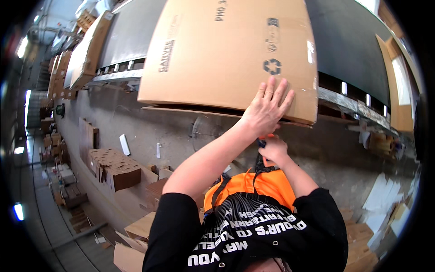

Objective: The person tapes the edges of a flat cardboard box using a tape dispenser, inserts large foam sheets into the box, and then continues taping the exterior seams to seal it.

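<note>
A large brown cardboard carton (213,59) rests on a dark conveyor, with its near edge overhanging slightly. Along that edge a dark gap shows between the top panel and a flap below. My left hand (268,105) lies flat on the carton near its right front corner, fingers spread. Just below, close to my body, my right hand (274,149) is closed around an orange-and-black hand tool (266,162). My fingers and the carton edge hide much of this tool, so its exact kind is unclear. Clear tape shines on the carton's right side.
The conveyor belt (353,45) runs left and right behind a metal side rail (337,98). Other cartons stand at its left (90,52) and right (398,81) ends. Stacked brown cardboard pieces (115,167), white scraps (383,195) and a wire fan-like object (204,131) are on the floor.
</note>
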`<move>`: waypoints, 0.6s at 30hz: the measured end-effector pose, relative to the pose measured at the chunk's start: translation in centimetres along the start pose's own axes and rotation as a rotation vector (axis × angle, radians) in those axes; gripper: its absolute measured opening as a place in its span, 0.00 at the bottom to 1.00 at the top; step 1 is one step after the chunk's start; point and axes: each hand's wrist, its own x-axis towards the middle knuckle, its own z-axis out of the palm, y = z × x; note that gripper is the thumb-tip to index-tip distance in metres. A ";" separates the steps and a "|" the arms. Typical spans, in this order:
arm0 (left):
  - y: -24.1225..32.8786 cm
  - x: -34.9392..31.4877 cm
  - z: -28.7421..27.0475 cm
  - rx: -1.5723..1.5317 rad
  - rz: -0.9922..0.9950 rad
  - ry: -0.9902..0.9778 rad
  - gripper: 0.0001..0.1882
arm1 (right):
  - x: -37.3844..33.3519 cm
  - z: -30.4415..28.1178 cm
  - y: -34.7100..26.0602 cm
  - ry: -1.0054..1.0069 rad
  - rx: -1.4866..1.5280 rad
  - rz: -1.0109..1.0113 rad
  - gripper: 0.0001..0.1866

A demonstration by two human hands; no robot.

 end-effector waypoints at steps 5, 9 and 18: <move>-14.0 -11.1 -2.0 0.066 -0.105 -0.250 0.64 | -2.0 3.7 0.7 -0.012 0.046 0.261 0.36; -26.9 -22.1 -1.4 0.158 -0.312 -0.346 0.63 | -3.6 7.3 -0.4 0.000 0.150 0.423 0.39; -36.8 -25.9 4.5 -0.138 0.081 0.448 0.48 | -6.5 2.2 -27.1 0.659 0.309 0.101 0.31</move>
